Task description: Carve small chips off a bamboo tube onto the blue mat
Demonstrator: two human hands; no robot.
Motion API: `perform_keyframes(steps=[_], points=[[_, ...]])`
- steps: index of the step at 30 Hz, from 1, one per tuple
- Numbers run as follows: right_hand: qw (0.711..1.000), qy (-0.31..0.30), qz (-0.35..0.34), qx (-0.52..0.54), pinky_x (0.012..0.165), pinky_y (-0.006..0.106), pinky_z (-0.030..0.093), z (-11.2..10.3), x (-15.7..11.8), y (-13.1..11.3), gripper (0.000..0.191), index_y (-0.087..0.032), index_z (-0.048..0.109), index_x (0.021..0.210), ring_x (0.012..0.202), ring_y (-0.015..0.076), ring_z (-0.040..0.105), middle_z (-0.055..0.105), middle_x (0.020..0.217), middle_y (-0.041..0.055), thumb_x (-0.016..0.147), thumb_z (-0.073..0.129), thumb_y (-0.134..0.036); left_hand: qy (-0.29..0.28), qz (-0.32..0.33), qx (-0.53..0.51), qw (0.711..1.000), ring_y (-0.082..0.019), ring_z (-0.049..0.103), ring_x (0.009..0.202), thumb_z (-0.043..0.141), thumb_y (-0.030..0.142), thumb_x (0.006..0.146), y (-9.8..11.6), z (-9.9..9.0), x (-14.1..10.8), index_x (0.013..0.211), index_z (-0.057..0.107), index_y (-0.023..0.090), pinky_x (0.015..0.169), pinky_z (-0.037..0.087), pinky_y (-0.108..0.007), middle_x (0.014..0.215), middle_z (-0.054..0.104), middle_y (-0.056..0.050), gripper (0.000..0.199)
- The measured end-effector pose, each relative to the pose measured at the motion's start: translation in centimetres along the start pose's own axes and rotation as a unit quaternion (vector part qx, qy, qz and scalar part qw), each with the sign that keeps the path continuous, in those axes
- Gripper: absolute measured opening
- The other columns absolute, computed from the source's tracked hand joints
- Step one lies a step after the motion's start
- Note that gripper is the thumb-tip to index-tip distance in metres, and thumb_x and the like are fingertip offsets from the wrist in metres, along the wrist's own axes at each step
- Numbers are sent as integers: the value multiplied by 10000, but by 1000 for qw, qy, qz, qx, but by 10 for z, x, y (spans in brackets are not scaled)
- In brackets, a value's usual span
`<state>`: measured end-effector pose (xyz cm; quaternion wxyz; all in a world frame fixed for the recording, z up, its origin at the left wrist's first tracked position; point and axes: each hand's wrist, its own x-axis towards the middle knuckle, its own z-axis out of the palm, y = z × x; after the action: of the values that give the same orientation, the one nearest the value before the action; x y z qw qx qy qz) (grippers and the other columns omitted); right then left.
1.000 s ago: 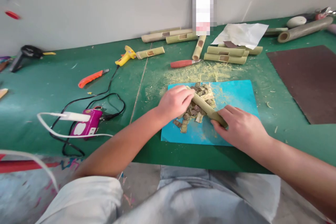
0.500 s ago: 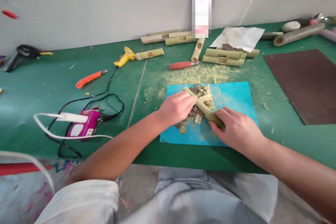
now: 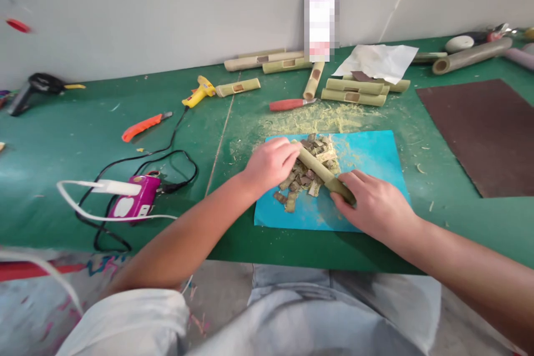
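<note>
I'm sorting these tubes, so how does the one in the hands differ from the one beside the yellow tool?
The held tube shows no cut-out on its visible side; the other tube has one. The held tube slants over the chips, with the left hand and right hand on it; the other tube lies untouched on the table. Both are greenish.

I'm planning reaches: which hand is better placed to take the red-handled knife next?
Probably left: the left hand is nearer the knife. The right hand is farther; both touch the bamboo tube.
</note>
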<state>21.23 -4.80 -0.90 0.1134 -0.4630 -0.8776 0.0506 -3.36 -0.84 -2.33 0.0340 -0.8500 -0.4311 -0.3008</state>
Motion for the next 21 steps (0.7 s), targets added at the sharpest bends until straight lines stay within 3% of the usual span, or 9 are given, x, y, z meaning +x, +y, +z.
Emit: perform_keyframes(steps=[3,8,12,16,21], points=[[1000,-1,-3,4,534,300,244,1,0,0,242,-157,635,854,601,141,496,604,756,42,897,492,-346,-24,42,-34,998,-151,634,764,471,227,985,5,2,-1,1023,686,127,710,537,-274,787,670,-65,240],[1000,-8,-4,6,543,300,255,0,1,0,248,-158,638,860,605,139,494,608,769,42,912,482,-342,9,-3,25,1000,-161,623,740,464,219,982,0,-1,-1,1001,690,104,689,531,-291,802,661,-85,254],[1000,-10,-5,5,546,299,261,-1,1,0,247,-158,639,853,606,139,493,606,767,46,914,478,-336,-26,33,-1,999,-167,628,776,452,217,986,0,-4,-2,1025,685,111,721,536,-293,787,661,-78,259],[1000,-4,-5,5,545,296,261,-1,1,0,249,-161,638,855,603,142,489,608,764,48,914,470,-335,2,-3,30,1000,-161,618,741,459,222,983,0,-4,-3,1006,687,112,684,524,-286,808,665,-84,254],[1000,-10,-5,5,545,300,263,0,0,-1,256,-150,647,866,616,145,510,627,788,59,916,468,-326,-17,34,1,999,-157,623,752,481,202,973,1,-3,-3,1019,683,104,699,522,-270,773,654,-69,229]])
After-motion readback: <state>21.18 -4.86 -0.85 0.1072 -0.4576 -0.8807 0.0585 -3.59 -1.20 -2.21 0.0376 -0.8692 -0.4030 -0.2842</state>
